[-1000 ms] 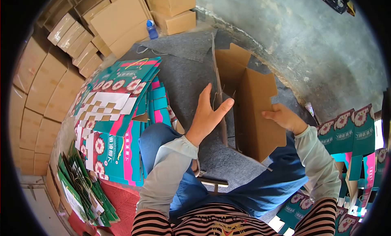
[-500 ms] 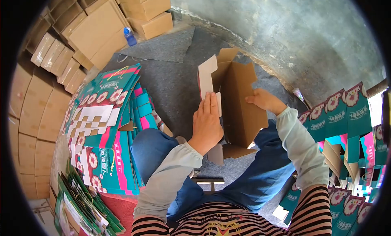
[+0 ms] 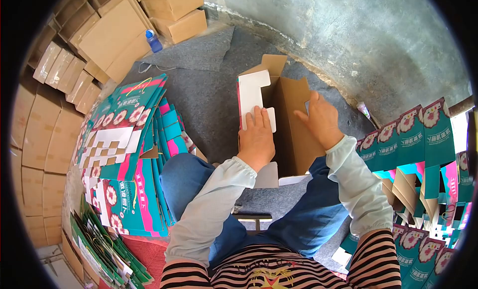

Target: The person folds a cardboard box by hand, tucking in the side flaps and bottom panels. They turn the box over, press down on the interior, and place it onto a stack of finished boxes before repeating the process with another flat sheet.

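A cardboard carton (image 3: 298, 134), brown inside with a white tabbed flap (image 3: 250, 97) on its left, stands open-topped on the floor between my knees. My left hand (image 3: 256, 139) lies with straight fingers on that white flap. At the carton's right wall is my right hand (image 3: 322, 120), thumb and forefinger apart, near the upper edge of a brown flap; some of its fingers are hidden. Left of my knee, flattened teal and pink printed cartons (image 3: 132, 169) are heaped in a pile.
Brown boxes (image 3: 45, 139) are stacked along the left, with a blue bottle (image 3: 153, 41) near them. A concrete wall (image 3: 348, 35) curves behind. Teal printed boxes (image 3: 408, 139) stand in rows at the right. Green folded bags (image 3: 107, 244) lie at lower left.
The white flap has folded inward over the carton's left side under my left hand. My right hand has shifted up, its fingers now spread off the wall. The carton's near end has moved slightly.
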### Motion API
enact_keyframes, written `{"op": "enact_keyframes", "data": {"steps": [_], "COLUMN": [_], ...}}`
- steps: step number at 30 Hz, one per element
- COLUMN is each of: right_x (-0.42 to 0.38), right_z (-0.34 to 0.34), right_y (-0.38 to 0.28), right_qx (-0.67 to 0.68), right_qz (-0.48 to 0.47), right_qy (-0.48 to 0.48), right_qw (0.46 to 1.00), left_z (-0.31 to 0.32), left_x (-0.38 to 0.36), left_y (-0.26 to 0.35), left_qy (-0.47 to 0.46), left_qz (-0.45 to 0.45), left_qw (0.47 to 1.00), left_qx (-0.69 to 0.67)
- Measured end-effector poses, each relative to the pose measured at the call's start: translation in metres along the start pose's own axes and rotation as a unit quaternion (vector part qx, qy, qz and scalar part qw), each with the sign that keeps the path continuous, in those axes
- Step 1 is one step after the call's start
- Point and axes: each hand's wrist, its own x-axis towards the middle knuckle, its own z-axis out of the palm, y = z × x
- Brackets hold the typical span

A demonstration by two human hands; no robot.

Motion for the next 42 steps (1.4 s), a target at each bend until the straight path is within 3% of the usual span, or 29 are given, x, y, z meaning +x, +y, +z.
{"op": "enact_keyframes", "data": {"steps": [1,3,5,7,9,10,11,12,13,16,19,22,25,28,30,31,33,35,37,38,39,41,42], "right_x": [0.000,0.008,0.020,0.030,0.049,0.061,0.074,0.087,0.096,0.108,0.110,0.104,0.106,0.116,0.112,0.121,0.115,0.072,0.026,0.008,-0.020,-0.056,-0.071], "right_z": [0.001,0.002,0.010,0.031,0.049,0.049,0.048,0.043,0.043,0.054,0.073,0.081,0.088,0.093,0.091,0.083,0.061,0.028,-0.004,-0.005,-0.033,-0.059,-0.058], "right_y": [-0.001,0.000,0.001,0.008,0.005,-0.001,-0.004,-0.009,-0.012,-0.018,-0.018,-0.013,-0.008,-0.008,-0.013,-0.009,-0.011,-0.022,-0.025,-0.020,-0.028,-0.031,-0.027], "right_qx": [-0.015,-0.087,-0.114,-0.100,0.015,0.074,0.273,0.456,0.612,0.598,0.626,0.697,0.703,0.659,0.603,0.406,0.263,0.092,0.090,0.124,0.202,0.197,0.216], "right_qz": [-0.015,-0.142,-0.282,-0.426,-0.272,-0.188,-0.063,0.067,0.192,0.227,0.252,0.273,0.287,0.276,0.182,0.139,0.045,-0.075,-0.184,-0.302,-0.339,-0.280,-0.330], "right_qy": [0.066,0.251,0.293,0.190,0.027,-0.055,-0.129,-0.197,-0.251,-0.175,-0.152,-0.134,-0.141,-0.152,-0.046,-0.086,-0.111,-0.011,-0.074,-0.156,-0.248,-0.486,-0.437], "right_qw": [0.998,0.954,0.907,0.879,0.962,0.978,0.951,0.865,0.725,0.749,0.722,0.649,0.635,0.683,0.775,0.899,0.957,0.993,0.976,0.932,0.884,0.804,0.808], "left_z": [0.003,0.003,-0.001,0.000,0.005,0.006,0.007,0.008,0.007,0.003,0.000,0.000,0.001,0.002,0.002,0.005,0.008,0.008,0.008,0.007,0.005,0.002,0.000], "left_x": [0.000,0.000,-0.003,-0.004,-0.002,-0.001,-0.002,-0.004,-0.004,-0.004,-0.008,-0.012,-0.013,-0.011,-0.010,-0.009,-0.005,-0.004,-0.002,-0.001,-0.001,0.000,0.000], "left_y": [0.002,0.005,0.006,0.007,0.006,0.008,0.011,0.013,0.014,0.014,0.013,0.009,0.007,0.005,0.003,0.002,0.000,0.001,0.000,0.000,0.000,0.001,0.002], "left_qy": [0.009,0.014,0.006,0.013,0.026,0.028,0.028,0.026,0.023,0.006,-0.013,0.021,0.000,0.019,0.017,0.029,0.058,0.042,0.035,0.029,0.022,0.005,-0.005], "left_qz": [-0.002,-0.001,0.001,0.002,0.010,0.016,0.021,0.025,0.024,0.026,0.036,0.056,0.053,0.054,0.055,0.056,0.058,0.048,0.041,0.039,0.037,0.040,0.044], "left_qw": [1.000,1.000,0.999,0.999,0.999,0.998,0.998,0.997,0.997,0.998,0.999,0.998,0.998,0.998,0.998,0.998,0.997,0.998,0.998,0.998,0.999,0.999,0.999], "left_qx": [0.011,0.027,0.039,0.041,0.038,0.048,0.057,0.066,0.064,0.050,0.024,0.012,0.015,0.017,0.014,0.012,0.010,0.023,0.039,0.032,0.025,0.016,0.014]}}
